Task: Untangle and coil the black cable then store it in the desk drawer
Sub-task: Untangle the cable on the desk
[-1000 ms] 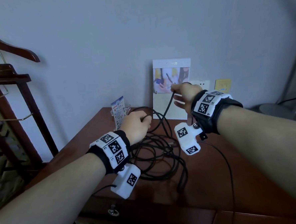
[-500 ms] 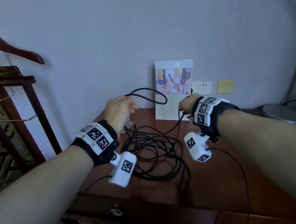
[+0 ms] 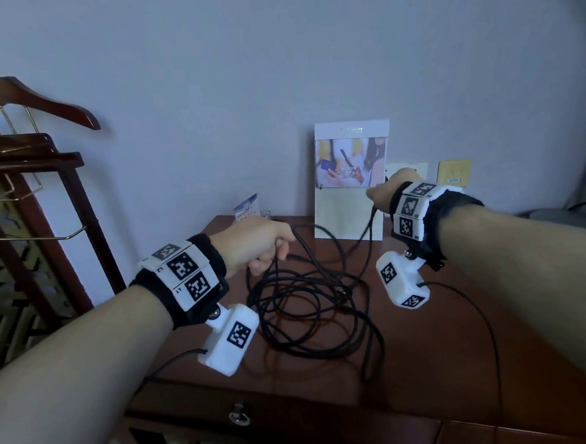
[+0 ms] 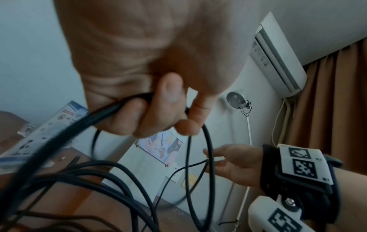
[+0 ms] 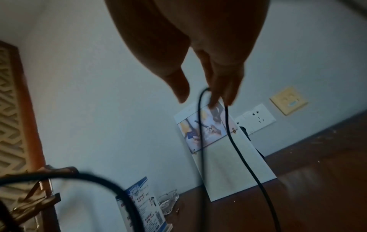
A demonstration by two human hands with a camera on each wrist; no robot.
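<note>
The black cable (image 3: 302, 281) lies in tangled loops on the middle of the brown desk (image 3: 431, 367). My left hand (image 3: 262, 244) is low over the back left of the tangle. Its fingers (image 4: 151, 109) are curled round several strands. My right hand (image 3: 384, 194) is raised in front of the standing card. In the right wrist view one strand hangs as a loop over the straight fingers of my right hand (image 5: 206, 94), and both ends drop to the desk. The drawer (image 3: 297, 424) in the desk front is closed, with a metal ring pull (image 3: 240, 413).
A tall white picture card (image 3: 349, 184) leans on the wall behind the cable. A small blue leaflet stand (image 3: 248, 207) is at the back left. Wall sockets (image 3: 453, 172) sit behind my right hand. A wooden rack with a hanger (image 3: 37, 107) stands left of the desk.
My left hand has come down from chest height to the desk, bringing its lifted loop with it. My right hand has risen a little toward the card, still carrying a strand.
</note>
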